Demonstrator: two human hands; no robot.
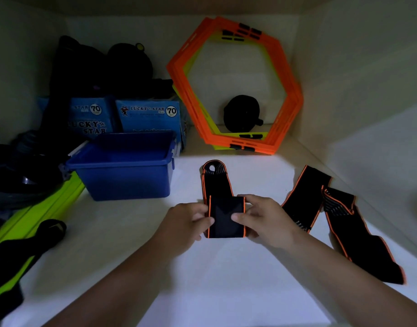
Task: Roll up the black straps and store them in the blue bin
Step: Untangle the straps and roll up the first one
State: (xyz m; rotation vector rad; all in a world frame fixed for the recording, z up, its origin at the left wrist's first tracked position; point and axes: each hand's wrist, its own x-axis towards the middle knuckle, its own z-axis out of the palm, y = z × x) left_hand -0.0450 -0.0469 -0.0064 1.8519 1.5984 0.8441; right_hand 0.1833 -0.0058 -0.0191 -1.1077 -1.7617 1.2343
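A black strap with orange edges (218,185) lies on the white shelf, its near end folded over into a flat roll. My left hand (191,220) pinches the roll's left side and my right hand (261,218) pinches its right side. The strap's far end, with a small loop hole, stretches away from me. A second black strap (339,215) lies loose and partly folded to the right. The blue bin (124,166) stands open to the left of the strap, and nothing shows inside it.
Orange and yellow hexagon rings (235,83) lean against the back wall with a black round object (241,114) behind them. Blue Lucky Star boxes (148,116) stand behind the bin. Green bars (35,208) and dark gear (21,171) crowd the left side.
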